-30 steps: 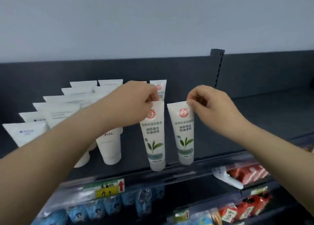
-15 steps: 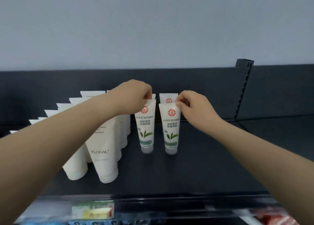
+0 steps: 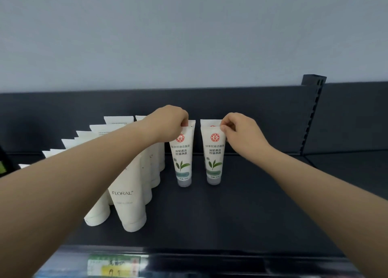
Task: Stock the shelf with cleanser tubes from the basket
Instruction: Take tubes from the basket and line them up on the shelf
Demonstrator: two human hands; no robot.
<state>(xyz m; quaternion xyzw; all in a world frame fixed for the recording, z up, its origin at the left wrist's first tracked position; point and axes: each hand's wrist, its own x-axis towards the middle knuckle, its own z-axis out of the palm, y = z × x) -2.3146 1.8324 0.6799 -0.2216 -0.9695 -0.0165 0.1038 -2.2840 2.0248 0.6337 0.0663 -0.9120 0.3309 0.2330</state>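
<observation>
Behind each of the two front tubes only the flat top edge of another tube (image 3: 210,122) shows, and the left forearm covers much of the plain white tubes (image 3: 130,204). The price label (image 3: 114,265) is blurred. The left hand (image 3: 168,124) pinches the crimped top of the left cleanser tube (image 3: 182,158) and the right hand (image 3: 241,132) pinches that of the right cleanser tube (image 3: 214,155), fingers curled. Both are smooth white plastic with a leaf print, and they stand apart on grey caps on the matte dark shelf (image 3: 231,214).

Soft, even light covers the shelf (image 3: 231,214) before me, shadows faint; the price label (image 3: 114,266) at the bottom edge blurs.
</observation>
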